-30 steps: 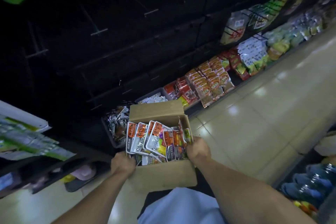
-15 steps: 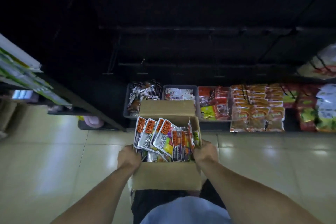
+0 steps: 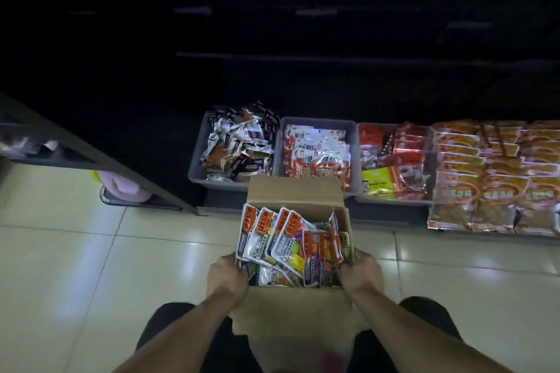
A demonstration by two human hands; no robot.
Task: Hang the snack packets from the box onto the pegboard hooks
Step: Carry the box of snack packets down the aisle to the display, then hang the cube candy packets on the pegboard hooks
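- Cardboard box (image 3: 298, 309) held w/ both hands above the tiled floor (image 3: 91, 266), in front of the dark display; top flaps open, far flap standing up.
- Left hand (image 3: 226, 278) grips the box's left rim, fingers curled over the edge; right hand (image 3: 362, 272) does the same on the right rim.
- Step, I'd say: carrying the box to the display; no hanging begun yet.
- Next move prob needs one hand freed, so set the box down or prop it, then pick one packet by its top.
- Snack packets (image 3: 281, 239): glossy silver pouches w/ orange header strips, fanned along the box's left edge, others jumbled toward the right corner.
- Pegboard hooks (image 3: 315, 11) faint in the dark above, look bare; can't tell more.
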